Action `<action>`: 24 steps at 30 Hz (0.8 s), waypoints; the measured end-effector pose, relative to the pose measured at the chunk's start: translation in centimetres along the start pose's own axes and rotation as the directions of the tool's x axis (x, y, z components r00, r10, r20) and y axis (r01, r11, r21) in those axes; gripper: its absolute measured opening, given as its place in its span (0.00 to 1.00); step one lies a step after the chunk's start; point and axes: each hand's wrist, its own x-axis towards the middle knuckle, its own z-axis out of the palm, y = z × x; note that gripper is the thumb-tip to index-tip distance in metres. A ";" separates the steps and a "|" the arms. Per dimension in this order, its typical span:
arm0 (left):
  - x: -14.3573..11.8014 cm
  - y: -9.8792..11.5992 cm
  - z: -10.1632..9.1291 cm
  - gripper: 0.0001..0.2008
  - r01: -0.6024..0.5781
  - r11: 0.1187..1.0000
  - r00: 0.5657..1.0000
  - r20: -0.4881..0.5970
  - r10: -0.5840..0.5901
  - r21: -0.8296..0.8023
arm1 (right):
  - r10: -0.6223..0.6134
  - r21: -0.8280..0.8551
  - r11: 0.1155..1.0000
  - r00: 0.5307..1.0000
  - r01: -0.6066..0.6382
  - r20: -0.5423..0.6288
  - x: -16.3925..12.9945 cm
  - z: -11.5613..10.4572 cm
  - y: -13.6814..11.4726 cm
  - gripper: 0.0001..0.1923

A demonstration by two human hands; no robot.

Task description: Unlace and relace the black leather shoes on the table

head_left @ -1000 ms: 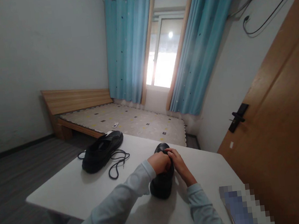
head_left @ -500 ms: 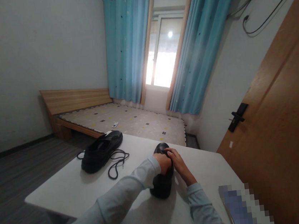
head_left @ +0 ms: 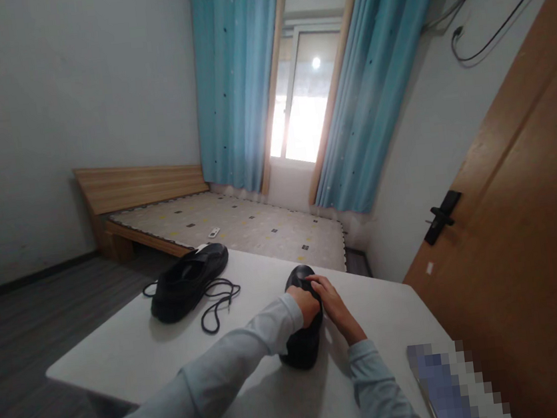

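Note:
A black shoe (head_left: 300, 347) stands on the white table (head_left: 138, 352) in front of me, toe pointing away. My left hand (head_left: 305, 303) and my right hand (head_left: 332, 303) both rest on its upper, fingers pinched at the lacing area; what they pinch is too small to see. A second black shoe (head_left: 189, 283) lies further left on the table, with a loose black lace (head_left: 219, 303) trailing beside it.
A blurred flat object (head_left: 449, 384) lies at the table's near right corner. A wooden door (head_left: 527, 227) stands close on the right. Behind the table are a low bed (head_left: 240, 227), blue curtains (head_left: 239, 86) and a window.
My left arm has stretched out a little further over the shoe. The hands stay on the shoe and the shoes have not moved.

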 end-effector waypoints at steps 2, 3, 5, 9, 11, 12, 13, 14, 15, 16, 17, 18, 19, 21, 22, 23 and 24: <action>0.0 0.2 -0.1 0.06 0.048 0.995 0.996 0.074 -0.055 0.092 | 0.000 0.008 1.000 1.000 0.000 0.000 0.0 0.0 0.0 0.14; 0.0 0.3 -0.2 0.07 0.065 0.987 0.990 0.114 -0.082 0.145 | 0.000 0.011 1.000 1.000 0.000 -0.002 0.0 0.0 -0.1 0.14; -0.1 0.6 -0.5 0.08 0.055 0.983 0.990 0.121 -0.077 0.175 | 0.003 0.012 1.000 1.000 -0.002 -0.008 0.0 0.0 -0.2 0.14; -0.6 0.9 -0.9 0.08 0.025 0.982 0.994 0.096 -0.044 0.186 | 0.013 0.009 1.000 1.000 -0.013 -0.013 0.0 0.0 -0.3 0.14; -0.6 0.9 -0.8 0.07 0.023 0.984 0.994 0.097 -0.041 0.179 | 0.014 0.011 1.000 1.000 -0.014 -0.009 0.0 -0.1 -0.2 0.14; -0.5 0.8 -0.7 0.07 0.026 0.986 0.995 0.095 -0.042 0.167 | 0.013 0.012 1.000 1.000 -0.013 -0.007 0.0 -0.1 -0.2 0.14; -0.4 0.7 -0.6 0.06 0.029 0.988 0.996 0.082 -0.041 0.151 | 0.011 0.011 1.000 1.000 -0.011 -0.006 0.0 -0.1 -0.2 0.14; -0.3 0.7 -0.4 0.05 0.029 0.990 0.997 0.065 -0.038 0.136 | 0.009 0.010 1.000 1.000 -0.009 -0.005 0.0 -0.1 -0.2 0.14; -0.2 0.6 -0.3 0.05 0.029 0.992 0.998 0.050 -0.036 0.125 | 0.007 0.008 1.000 1.000 -0.007 -0.006 0.0 -0.1 -0.2 0.13; -0.1 0.6 -0.2 0.05 0.028 0.992 0.999 0.042 -0.034 0.125 | 0.007 0.007 1.000 1.000 -0.006 -0.009 0.0 -0.1 -0.2 0.13; 0.0 0.5 -0.1 0.05 0.027 0.991 0.999 0.043 -0.033 0.132 | 0.006 0.006 1.000 1.000 -0.006 -0.013 -0.1 -0.2 -0.2 0.13; 0.1 0.5 0.0 0.06 0.027 0.989 0.998 0.050 -0.035 0.143 | 0.006 0.005 1.000 1.000 -0.006 -0.014 -0.1 -0.2 -0.2 0.13; 0.1 0.6 0.0 0.06 0.027 0.987 0.997 0.064 -0.038 0.155 | 0.007 0.005 1.000 1.000 -0.007 -0.012 -0.1 -0.2 -0.3 0.13; 0.1 0.6 0.0 0.07 0.021 0.985 0.995 0.089 -0.037 0.173 | 0.016 0.004 1.000 1.000 -0.016 0.001 -0.1 -0.2 -0.4 0.13; 0.1 0.6 0.1 0.06 0.018 0.985 0.995 0.095 -0.035 0.174 | 0.020 0.004 1.000 1.000 -0.020 0.008 -0.1 -0.3 -0.4 0.13; 0.1 0.6 0.1 0.06 0.020 0.986 0.995 0.090 -0.035 0.167 | 0.022 0.004 1.000 1.000 -0.022 0.011 -0.1 -0.3 -0.4 0.13; 0.0 0.6 0.1 0.05 0.024 0.987 0.996 0.079 -0.037 0.157 | 0.022 0.005 1.000 1.000 -0.023 0.011 -0.1 -0.3 -0.4 0.13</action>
